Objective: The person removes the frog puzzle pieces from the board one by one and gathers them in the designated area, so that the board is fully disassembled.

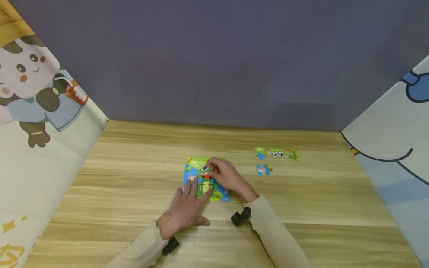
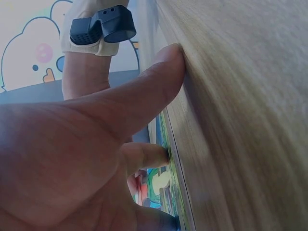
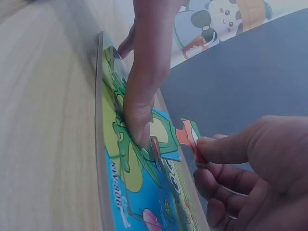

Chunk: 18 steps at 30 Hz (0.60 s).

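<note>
A frog jigsaw board [image 1: 225, 198] lies flat on the wooden table, with several pieces set in its frame. My left hand [image 1: 185, 209] rests on it from the near left, fingers spread and tips touching the frog's body and the board's left part. Between thumb and fingertips, my right hand [image 1: 228, 176] pinches a puzzle piece [image 3: 189, 136] printed with the frog's red mouth. In the right wrist view this piece is tilted up off the board, near the frog's body piece [image 3: 163, 132]. My fingers hide part of the board.
Loose puzzle pieces lie right of the board: a green-and-blue one [image 1: 260, 152], one with eyes [image 1: 277, 153], a leafy one [image 1: 293, 154] and a blue-and-pink part [image 1: 261, 169]. A dark panel [image 1: 201, 74] stands behind the table [image 1: 134, 160], printed walls at both sides.
</note>
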### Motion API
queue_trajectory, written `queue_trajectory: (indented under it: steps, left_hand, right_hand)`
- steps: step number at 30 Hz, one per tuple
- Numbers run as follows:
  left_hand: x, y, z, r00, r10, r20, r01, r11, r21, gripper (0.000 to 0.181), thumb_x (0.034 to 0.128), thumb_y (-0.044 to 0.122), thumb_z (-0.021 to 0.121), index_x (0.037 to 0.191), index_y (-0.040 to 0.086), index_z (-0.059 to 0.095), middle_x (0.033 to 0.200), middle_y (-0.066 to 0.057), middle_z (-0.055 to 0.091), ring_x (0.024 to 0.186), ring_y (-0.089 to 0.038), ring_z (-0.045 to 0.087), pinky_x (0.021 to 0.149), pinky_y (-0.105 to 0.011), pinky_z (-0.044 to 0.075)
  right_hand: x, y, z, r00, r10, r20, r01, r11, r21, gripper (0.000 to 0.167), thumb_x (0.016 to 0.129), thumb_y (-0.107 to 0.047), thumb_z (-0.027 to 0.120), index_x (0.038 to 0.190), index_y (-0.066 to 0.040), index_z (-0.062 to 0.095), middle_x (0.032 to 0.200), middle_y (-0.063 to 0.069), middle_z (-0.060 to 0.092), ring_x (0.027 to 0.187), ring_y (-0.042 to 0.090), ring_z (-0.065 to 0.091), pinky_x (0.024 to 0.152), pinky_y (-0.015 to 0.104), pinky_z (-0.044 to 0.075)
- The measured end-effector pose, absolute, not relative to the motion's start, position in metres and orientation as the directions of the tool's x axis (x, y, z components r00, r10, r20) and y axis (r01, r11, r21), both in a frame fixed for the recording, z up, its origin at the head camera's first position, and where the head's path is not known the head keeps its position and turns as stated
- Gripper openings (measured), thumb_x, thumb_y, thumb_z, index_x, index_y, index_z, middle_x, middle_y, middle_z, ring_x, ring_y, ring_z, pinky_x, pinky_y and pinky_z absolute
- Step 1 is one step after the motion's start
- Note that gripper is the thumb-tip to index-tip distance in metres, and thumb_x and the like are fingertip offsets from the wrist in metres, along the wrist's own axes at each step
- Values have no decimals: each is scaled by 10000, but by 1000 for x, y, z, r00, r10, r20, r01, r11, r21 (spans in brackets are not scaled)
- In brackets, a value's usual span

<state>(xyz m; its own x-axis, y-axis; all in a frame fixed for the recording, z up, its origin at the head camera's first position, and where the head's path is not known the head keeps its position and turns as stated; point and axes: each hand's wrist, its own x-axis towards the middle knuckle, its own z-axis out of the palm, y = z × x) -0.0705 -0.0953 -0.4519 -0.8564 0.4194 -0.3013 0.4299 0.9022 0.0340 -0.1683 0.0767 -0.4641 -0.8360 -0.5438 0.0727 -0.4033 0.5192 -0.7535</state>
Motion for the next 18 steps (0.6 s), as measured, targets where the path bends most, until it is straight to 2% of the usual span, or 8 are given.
queue_trajectory:
  steps: [7, 18]
  left_hand:
    - [-70, -95, -451, -857, 419, -301, 427, 903, 41, 924, 763, 713, 690, 1537, 302, 397, 1603, -308, 282, 1472, -489, 321, 1076, -587, 451]
    - [-70, -93, -450, -860, 410, -304, 413, 909, 58, 937, 752, 702, 704, 1540, 307, 388, 1608, -303, 274, 1482, -486, 303, 1088, -590, 438]
  right_hand:
    - [-172, 79, -468, -833, -547, 83, -394, 481, -783, 180, 960, -32, 632, 1137, -46, 659, 904, 73, 680, 776, 104, 604, 730, 213, 521]
    - [-177, 91, -468, -875, -475, 92, -327, 439, -837, 246, 953, -78, 656, 1185, 3, 676, 936, 114, 720, 787, 127, 629, 716, 224, 529]
